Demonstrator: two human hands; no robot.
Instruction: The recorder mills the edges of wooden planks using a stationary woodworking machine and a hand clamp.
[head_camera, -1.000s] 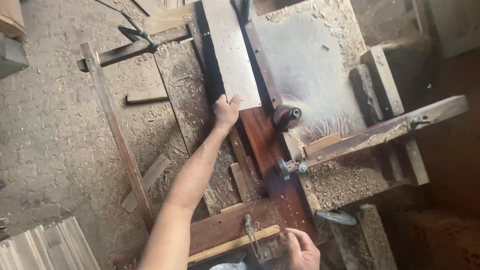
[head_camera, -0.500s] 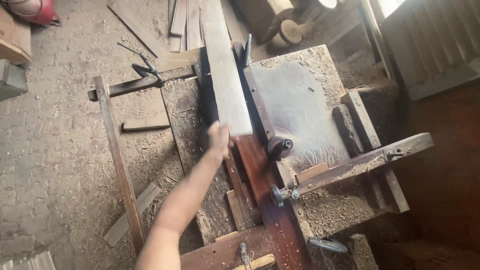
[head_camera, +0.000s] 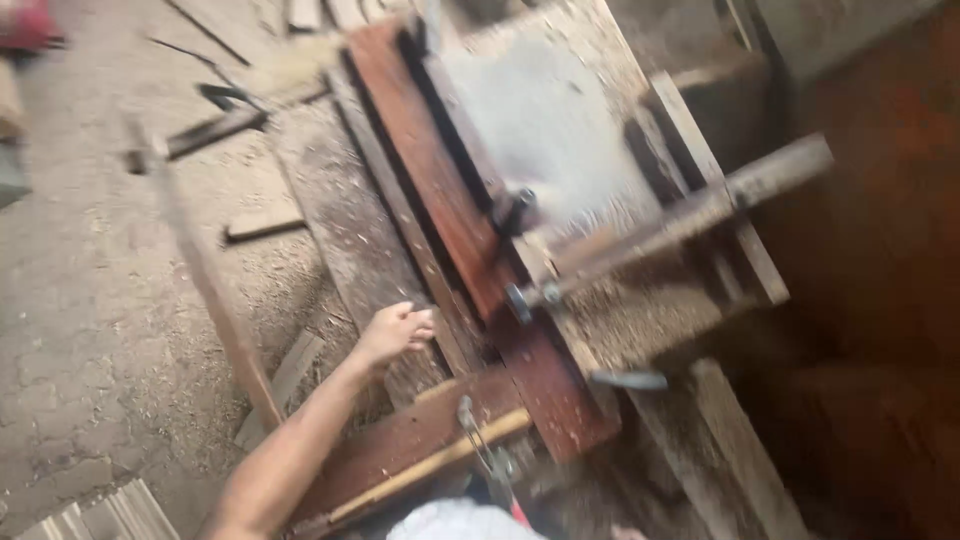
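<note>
Left hand (head_camera: 395, 330) pulled back from grey plank, now loosely curled, empty, beside reddish board (head_camera: 450, 220); right hand unseen.

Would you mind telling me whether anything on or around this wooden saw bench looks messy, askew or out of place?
Sawdust lies thick over the saw bench, beside the reddish board. Loose wood offcuts lie scattered at odd angles on the dusty floor. The left hand, curled, hovers by the bench edge. The picture is blurred, so finer damage cannot be judged.
</note>
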